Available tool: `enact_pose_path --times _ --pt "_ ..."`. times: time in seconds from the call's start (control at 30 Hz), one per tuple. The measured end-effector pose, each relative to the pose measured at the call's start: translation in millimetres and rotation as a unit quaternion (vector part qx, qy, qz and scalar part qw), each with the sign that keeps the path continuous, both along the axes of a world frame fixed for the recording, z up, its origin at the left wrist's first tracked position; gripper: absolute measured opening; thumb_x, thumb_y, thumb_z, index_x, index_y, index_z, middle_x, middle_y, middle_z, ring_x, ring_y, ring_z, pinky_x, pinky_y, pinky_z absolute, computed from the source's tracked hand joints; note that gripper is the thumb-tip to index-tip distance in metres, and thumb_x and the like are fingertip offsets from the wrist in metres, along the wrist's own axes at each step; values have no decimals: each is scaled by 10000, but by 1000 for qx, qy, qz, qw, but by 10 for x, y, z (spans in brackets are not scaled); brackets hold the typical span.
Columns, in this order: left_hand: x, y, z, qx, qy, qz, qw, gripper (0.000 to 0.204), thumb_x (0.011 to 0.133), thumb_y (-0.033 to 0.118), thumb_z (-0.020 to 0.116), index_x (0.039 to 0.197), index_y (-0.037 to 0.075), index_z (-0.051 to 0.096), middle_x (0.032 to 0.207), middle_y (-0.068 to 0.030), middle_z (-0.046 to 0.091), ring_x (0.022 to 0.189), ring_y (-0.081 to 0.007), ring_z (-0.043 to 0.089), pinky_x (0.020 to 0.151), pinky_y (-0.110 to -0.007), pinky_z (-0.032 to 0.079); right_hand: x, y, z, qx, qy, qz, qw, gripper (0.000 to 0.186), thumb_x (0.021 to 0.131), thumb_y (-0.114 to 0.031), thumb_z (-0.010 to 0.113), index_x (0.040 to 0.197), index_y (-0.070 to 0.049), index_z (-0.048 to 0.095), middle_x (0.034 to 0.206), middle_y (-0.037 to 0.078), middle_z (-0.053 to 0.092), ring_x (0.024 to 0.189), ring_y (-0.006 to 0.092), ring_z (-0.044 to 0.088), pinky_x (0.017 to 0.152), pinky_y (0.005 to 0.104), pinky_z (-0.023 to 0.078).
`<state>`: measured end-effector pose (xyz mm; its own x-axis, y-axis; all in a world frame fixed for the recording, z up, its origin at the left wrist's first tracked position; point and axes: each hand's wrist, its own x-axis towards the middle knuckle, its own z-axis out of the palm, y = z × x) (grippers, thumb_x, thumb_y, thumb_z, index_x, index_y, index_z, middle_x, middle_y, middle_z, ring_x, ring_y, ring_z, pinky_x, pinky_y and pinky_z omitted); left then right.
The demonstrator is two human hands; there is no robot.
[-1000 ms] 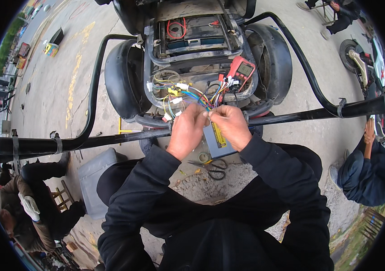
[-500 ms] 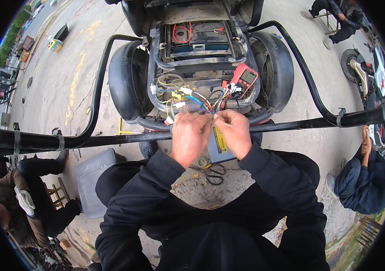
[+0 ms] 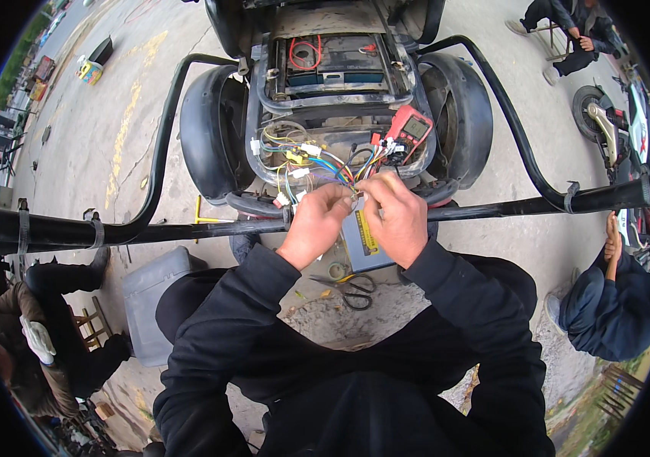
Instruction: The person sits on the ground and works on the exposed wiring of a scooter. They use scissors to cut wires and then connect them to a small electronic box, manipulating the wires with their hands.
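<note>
My left hand [image 3: 315, 226] and my right hand [image 3: 395, 217] meet in front of the vehicle frame, fingertips pinched close together on thin wires. These belong to a bundle of coloured wires [image 3: 328, 161] with white and yellow connectors, spread over the rear of the frame. Just which strands I hold is too small to tell. Below my right hand, a grey metal box [image 3: 360, 257] with a yellow label is partly covered by it. A red multimeter [image 3: 410, 129] leans beside the bundle on the right. Scissors [image 3: 357, 292] and a roll of tape [image 3: 338, 271] lie below my hands.
A black tubular bar [image 3: 492, 207] crosses in front of me, beneath my hands. Wheels under black fenders [image 3: 207, 137] flank the frame. A grey plastic case [image 3: 154, 297] stands at my left. People sit at both sides, and a motorcycle [image 3: 629, 126] is parked at the right.
My left hand has turned and shifted slightly down, so its fingertips show more. My right hand's knuckles have risen a little. Both stay pinched at the wires.
</note>
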<state>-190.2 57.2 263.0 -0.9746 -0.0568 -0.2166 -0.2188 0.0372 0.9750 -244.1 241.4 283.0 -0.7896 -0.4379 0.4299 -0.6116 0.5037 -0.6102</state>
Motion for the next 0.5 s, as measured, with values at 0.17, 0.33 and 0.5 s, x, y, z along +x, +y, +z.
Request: enact_pose_path --times 0.17,0.33,0.5 --pt "7 13 18 24 2 -3 1000 208 1097 79 649 1192 -82 742 1031 -84 786 966 -114 680 889 -318 557 35 -10 22 12 27 11 999 209 905 -23 785 1108 -71 785 1026 78 775 867 305 786 728 418 630" --pt "0 22 -13 89 -17 10 996 227 1099 68 639 1247 -80 726 1096 -78 782 1023 -120 684 936 -312 549 87 -14 32 -13 -92 1 996 247 911 -29 828 1157 -17 810 1088 119 809 856 299 799 786 404 641" --pt "15 17 -60 84 -1 -9 996 259 1101 67 632 1302 -76 709 1138 -90 782 1057 -127 688 961 -309 549 40 10 8 -1 -20 2 1000 215 911 -64 838 1122 -36 809 1077 114 807 934 296 796 799 413 642"
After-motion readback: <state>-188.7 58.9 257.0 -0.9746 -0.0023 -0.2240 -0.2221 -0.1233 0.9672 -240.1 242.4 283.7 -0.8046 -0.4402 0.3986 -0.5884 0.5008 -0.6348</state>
